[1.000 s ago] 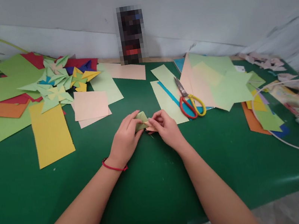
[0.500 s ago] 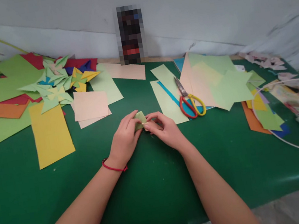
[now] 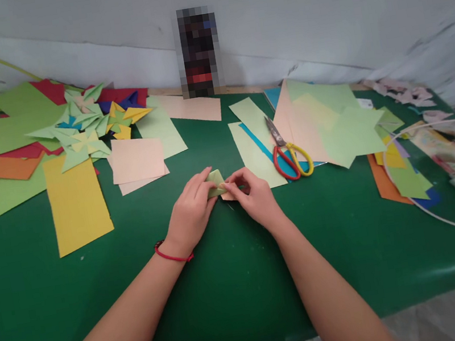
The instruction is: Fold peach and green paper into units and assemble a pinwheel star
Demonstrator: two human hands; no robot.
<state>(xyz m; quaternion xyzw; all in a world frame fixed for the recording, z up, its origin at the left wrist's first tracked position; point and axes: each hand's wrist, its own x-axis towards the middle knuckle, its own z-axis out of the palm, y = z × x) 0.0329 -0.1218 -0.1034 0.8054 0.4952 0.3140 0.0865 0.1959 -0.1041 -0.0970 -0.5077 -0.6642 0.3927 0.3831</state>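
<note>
A small folded paper piece (image 3: 214, 179), pale green with a pinkish part at its lower right, is held between both hands over the middle of the table. My left hand (image 3: 190, 208) is closed on its left side, thumb and fingers pinching it. The thumb and fingertips of my right hand (image 3: 253, 195) pinch its right edge. Fingers partly cover the folds. Right of the hands lie scissors (image 3: 289, 155) with one red and one yellow handle, blades pointing away, resting on paper sheets.
The green tabletop (image 3: 228, 285) meets a grey wall. Folded paper stars (image 3: 86, 124) lie back left, near a yellow sheet (image 3: 78, 203) and pink sheets (image 3: 137, 159). Pale green sheets (image 3: 331, 114) lie right, coloured scraps (image 3: 404, 171) beyond. A pixelated object (image 3: 198, 51) stands at the wall.
My right hand's fingers have shifted slightly on the folded paper, and more of its pale green and pinkish faces shows. My left hand has hardly moved.
</note>
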